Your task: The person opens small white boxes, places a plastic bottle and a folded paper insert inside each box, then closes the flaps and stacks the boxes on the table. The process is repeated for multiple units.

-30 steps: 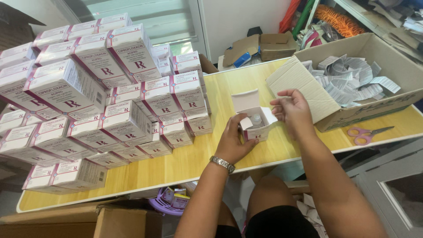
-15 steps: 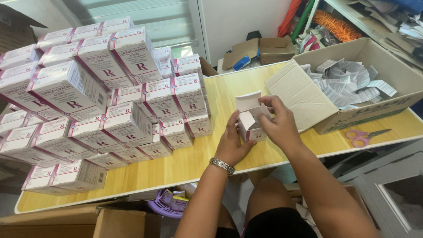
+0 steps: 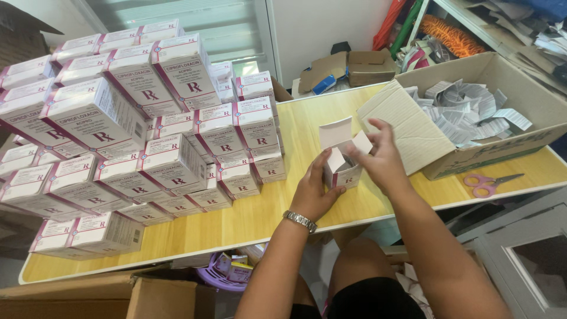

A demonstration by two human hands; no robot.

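Both hands meet over one small white carton (image 3: 341,168) near the front edge of the tabletop (image 3: 248,218). To their left a tall stack of white and pink medicine boxes (image 3: 136,136) fills the left half of that surface, leaning towards the camera. Left hand (image 3: 313,189), with a metal wristwatch (image 3: 300,221), clamps the carton's side and lower end; right hand (image 3: 381,156) pinches its open top flaps (image 3: 354,145). Judging from this, a careless push could crease a flap or tip the contents out, and an elbow swing could topple the stack. Further right sits an open cardboard box (image 3: 413,133) of folded paper leaflets (image 3: 466,109), then pink scissors (image 3: 487,183) near the right front corner
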